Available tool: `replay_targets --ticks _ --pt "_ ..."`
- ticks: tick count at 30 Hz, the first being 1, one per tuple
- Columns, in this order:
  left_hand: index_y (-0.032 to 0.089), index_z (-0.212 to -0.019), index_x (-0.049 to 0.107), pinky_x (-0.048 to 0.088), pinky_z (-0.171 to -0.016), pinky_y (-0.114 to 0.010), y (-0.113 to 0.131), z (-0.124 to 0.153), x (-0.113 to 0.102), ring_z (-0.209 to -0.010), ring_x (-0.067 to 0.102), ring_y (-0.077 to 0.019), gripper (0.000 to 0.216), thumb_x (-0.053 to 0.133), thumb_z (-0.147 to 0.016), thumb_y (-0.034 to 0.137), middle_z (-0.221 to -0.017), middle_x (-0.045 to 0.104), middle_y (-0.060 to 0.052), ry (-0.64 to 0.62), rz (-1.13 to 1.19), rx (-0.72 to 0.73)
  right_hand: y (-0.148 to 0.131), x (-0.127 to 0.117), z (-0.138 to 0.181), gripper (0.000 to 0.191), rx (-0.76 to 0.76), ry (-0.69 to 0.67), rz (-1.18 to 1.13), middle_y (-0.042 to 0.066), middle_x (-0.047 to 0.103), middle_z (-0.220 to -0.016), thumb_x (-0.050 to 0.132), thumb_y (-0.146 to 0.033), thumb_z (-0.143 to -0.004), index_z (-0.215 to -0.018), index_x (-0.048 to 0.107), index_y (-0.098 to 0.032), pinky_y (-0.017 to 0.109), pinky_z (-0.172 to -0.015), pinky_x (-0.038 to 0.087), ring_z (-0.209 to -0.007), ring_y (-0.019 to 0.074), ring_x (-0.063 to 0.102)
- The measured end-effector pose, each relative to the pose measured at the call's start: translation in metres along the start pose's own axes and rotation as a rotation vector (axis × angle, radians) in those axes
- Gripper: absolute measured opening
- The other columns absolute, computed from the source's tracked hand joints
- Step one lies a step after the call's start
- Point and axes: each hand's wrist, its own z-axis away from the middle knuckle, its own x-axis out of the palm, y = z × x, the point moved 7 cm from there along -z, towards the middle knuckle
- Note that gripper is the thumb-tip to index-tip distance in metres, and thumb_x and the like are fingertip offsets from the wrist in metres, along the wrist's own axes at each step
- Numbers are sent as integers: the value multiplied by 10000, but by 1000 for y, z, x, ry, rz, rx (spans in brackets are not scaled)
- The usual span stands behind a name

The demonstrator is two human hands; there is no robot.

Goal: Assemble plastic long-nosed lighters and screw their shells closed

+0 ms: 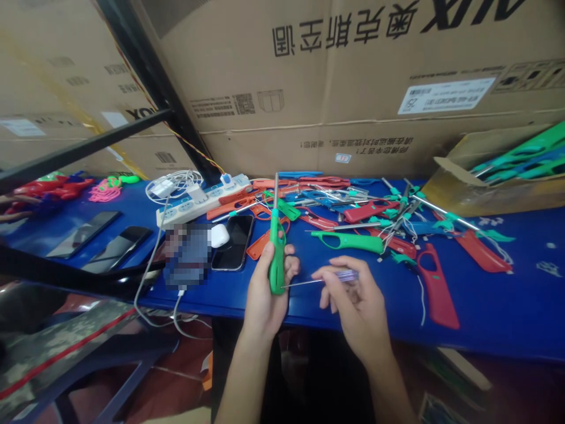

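Note:
My left hand [267, 288] is closed around a green plastic handle [276, 253] with a thin metal rod sticking up from it, held upright over the front edge of the blue table [507, 306]. My right hand [355, 297] pinches a small screwdriver with a clear bluish handle [344, 275]. Its thin shaft points left and its tip touches the lower part of the green handle. Beyond my hands lies a heap of red, green and blue plastic handles [353, 218] with metal rods and white strings.
Several phones [233, 241] lie at the left with a white earbud case [218, 235], a power strip [200, 200] and chargers. Big cardboard boxes [353, 76] wall the back. An open carton [494, 176] at right holds green and blue handles. A black metal frame [88, 144] crosses left.

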Motion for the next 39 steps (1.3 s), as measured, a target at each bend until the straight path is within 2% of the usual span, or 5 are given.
replay_targets --ticks 7,15,28,34,39 --pt "159 -1125 658 545 -646 -208 3 0 -3 -648 593 -109 218 600 -955 283 -886 641 -51 17 16 47 -7 6 4 245 10 -139 -162 93 698 -1281 444 -336 -1065 -1291 527 -292 265 -578 547 -824 155 714" --pt "144 -1113 650 522 -616 -191 3 1 0 -650 585 -105 221 591 -962 295 -887 620 -53 16 -4 20 -7 -2 5 241 85 69 19 -56 578 -485 609 -438 -964 -914 626 -202 207 -433 414 -393 94 508" --pt "162 -1097 656 517 -620 -189 6 1 -2 -645 578 -100 205 623 -941 291 -878 617 -45 3 21 63 -14 -3 2 494 39 18 210 -49 470 -420 528 -448 -1012 -584 439 -216 235 -485 376 -404 86 435" --pt "145 -1083 656 524 -637 -202 4 1 -2 -650 588 -104 219 632 -934 302 -891 634 -52 34 -30 73 -7 -2 1 187 -39 -3 176 64 717 -1083 523 -346 -1023 -1165 590 -245 253 -577 501 -678 124 636" --pt "150 -1095 650 529 -643 -209 4 1 1 -649 584 -105 218 636 -932 296 -886 634 -47 2 -14 63 -9 7 8 193 -58 -243 -232 95 666 -1200 420 -353 -1058 -1070 578 -242 251 -508 477 -758 151 670"
